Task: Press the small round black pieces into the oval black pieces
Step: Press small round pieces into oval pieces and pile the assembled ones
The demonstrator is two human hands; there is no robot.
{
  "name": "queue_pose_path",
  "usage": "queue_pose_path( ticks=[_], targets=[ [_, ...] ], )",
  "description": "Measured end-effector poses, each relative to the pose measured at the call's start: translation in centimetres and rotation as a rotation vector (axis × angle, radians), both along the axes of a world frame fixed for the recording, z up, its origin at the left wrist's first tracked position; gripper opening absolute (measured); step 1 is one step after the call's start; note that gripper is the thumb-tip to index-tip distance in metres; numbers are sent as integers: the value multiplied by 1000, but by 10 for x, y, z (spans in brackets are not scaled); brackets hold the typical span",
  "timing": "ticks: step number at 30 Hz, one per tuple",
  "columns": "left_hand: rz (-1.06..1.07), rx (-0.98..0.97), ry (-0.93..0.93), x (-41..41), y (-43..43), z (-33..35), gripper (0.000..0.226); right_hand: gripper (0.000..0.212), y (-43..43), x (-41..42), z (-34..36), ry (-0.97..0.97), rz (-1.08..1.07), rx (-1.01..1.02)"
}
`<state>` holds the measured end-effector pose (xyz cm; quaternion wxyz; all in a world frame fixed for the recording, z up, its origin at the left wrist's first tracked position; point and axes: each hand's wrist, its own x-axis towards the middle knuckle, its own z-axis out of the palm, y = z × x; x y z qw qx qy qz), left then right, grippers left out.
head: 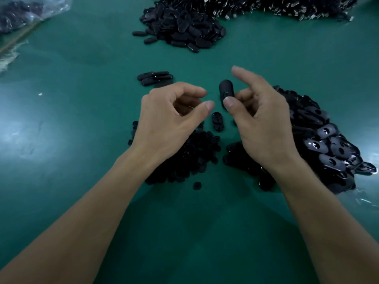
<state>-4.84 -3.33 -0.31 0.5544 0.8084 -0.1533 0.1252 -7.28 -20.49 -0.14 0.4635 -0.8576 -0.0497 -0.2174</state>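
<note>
Our right hand (264,128) pinches a smooth oval black piece (226,89), held upright. Our left hand (170,119) curls beside it (holding anything? we cannot tell) over the heap of small round black pieces (190,158) on the green table (82,124).

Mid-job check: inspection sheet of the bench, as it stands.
Surface: green mat, glare at left.
Job's things: round-piece heap under left wrist; oval heap at right; loose piece between the hands.
Clutter: far oval pile; small oval cluster.
Grippers: right hand pinches an oval piece; left hand curled, contents unclear.
Cables: nothing seen.
Surroundings: plastic bag far left; metal-tipped parts far right.
</note>
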Motion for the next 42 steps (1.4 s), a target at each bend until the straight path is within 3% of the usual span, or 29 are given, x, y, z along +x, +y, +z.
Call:
queue_pose_path(
  ticks=[2, 6, 11, 15, 20, 31, 34, 36, 39, 42],
  targets=[
    [-23, -9, 21, 0, 0, 0, 15, 43, 2, 1, 0, 33, 82, 118],
    [-52, -11, 16, -1, 1, 1, 13, 23, 5, -2, 2, 18, 137, 274],
    [-88, -26, 14, 0, 1, 3, 11, 17, 9, -3, 2, 74, 209, 467],
    [-91, -41, 16, 2, 2, 2, 12, 15, 11, -3, 2, 81, 236, 487],
    [-90, -50, -14, 3, 3, 2, 14, 15, 8, -1, 2, 19, 116, 392],
    [-118, -128, 54, 2, 4, 5, 10, 10, 9, 0, 2, 67, 132, 524],
    [-83, -202, 56, 3, 3, 6, 10, 14, 8, -1, -1, 57, 9, 294],
    [-24, -231, 47, 6, 4, 5, 9, 23, 8, -3, -5, 67, -46, -67],
    [52, -256, 52, 10, 6, 4, 10, 40, 13, -7, -6, 161, 38, -553],
    [71, -254, 81, 11, 7, 3, 9, 38, 20, -11, -3, 192, 161, -699]
  ],
)
